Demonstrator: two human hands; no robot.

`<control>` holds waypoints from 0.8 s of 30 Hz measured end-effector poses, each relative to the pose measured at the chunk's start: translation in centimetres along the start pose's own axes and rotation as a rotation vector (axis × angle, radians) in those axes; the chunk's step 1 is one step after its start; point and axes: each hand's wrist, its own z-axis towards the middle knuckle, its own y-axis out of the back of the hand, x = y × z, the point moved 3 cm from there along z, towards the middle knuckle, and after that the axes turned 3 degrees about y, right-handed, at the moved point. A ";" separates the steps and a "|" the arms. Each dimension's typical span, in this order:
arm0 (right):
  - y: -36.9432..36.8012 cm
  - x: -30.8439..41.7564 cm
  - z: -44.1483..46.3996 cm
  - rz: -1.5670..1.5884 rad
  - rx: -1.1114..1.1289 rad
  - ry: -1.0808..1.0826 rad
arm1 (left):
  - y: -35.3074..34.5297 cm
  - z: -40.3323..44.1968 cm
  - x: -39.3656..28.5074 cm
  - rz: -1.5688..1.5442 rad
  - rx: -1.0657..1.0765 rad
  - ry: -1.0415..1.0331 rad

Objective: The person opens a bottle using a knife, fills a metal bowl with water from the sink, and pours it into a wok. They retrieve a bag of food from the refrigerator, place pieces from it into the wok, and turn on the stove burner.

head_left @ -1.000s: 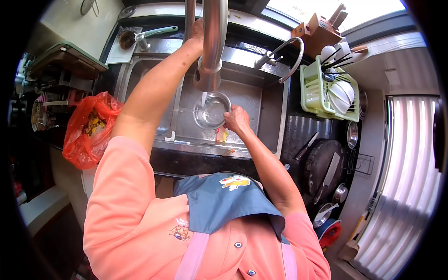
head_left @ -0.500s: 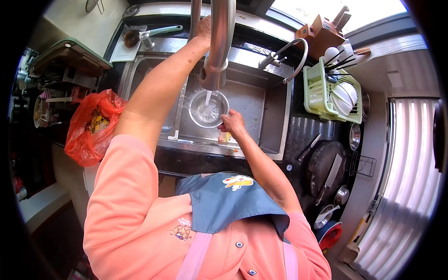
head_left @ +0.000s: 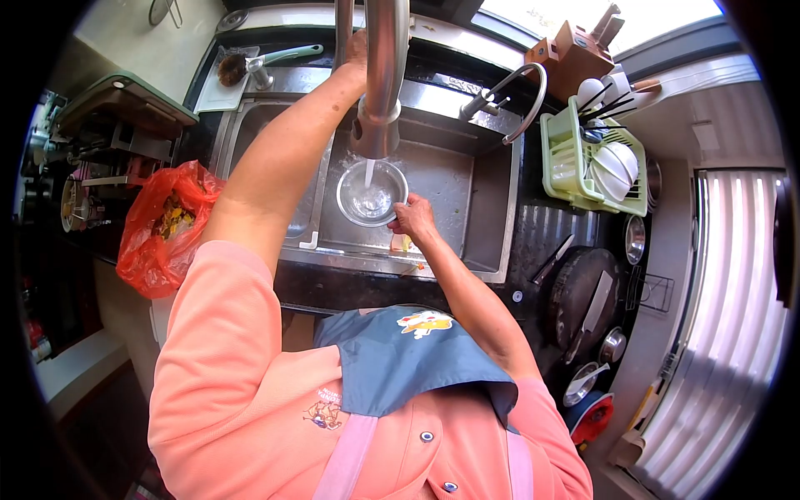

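My right hand grips the rim of a round metal bowl at its right side. The bowl is over the right basin of the steel sink. Water runs from the large faucet into it, and clear water stands inside. My left hand reaches up behind the faucet at the sink's back edge; its fingers are hidden by the pipe. A small pinkish-yellow scrap lies in the basin just below the bowl.
A red plastic bag of scraps sits at left. Behind are a brush and a thin curved tap. On the right are a green dish rack, a knife block, and a cleaver on a round board.
Since the first frame the bowl and my right hand have shifted slightly left, and the bowl has come under the stream. My left hand stays behind the faucet.
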 end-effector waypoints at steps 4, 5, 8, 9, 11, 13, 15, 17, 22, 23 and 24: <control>-0.1 -0.7 0.4 -0.024 0.000 -0.014 | 0.9 -0.4 -0.9 -0.039 -0.003 -0.008; 0.0 -0.7 0.3 -0.026 -0.003 -0.016 | 1.6 -0.7 -1.7 0.015 -0.006 -0.034; 0.0 -1.2 0.7 -0.020 -0.003 -0.024 | 2.1 -1.1 -2.6 -0.042 0.011 -0.027; 0.1 -1.3 0.8 -0.022 -0.004 -0.026 | 2.3 -1.2 -2.8 -0.050 0.011 -0.029; 0.2 -1.5 0.9 -0.024 -0.008 -0.033 | 2.8 -1.4 -3.4 -0.018 0.002 -0.053; 0.2 -1.8 1.2 -0.030 -0.006 -0.041 | 2.0 -1.2 -2.2 -0.183 0.004 -0.045; 0.2 -2.2 1.5 -0.037 0.000 -0.045 | 0.8 -1.0 -0.7 -0.384 0.022 -0.002; 0.2 -3.0 2.1 -0.045 0.008 -0.042 | 2.6 -2.0 -3.2 -0.169 0.042 0.003; 0.8 -3.6 2.1 -0.002 0.001 -0.034 | 5.4 -2.3 -5.1 -0.048 0.048 0.081; 1.2 -3.5 1.8 0.014 0.001 -0.026 | 5.7 -2.3 -3.8 0.020 -0.058 -0.010; 1.9 -3.2 1.3 -0.002 0.004 -0.023 | 5.8 -2.3 -2.3 0.097 -0.171 -0.093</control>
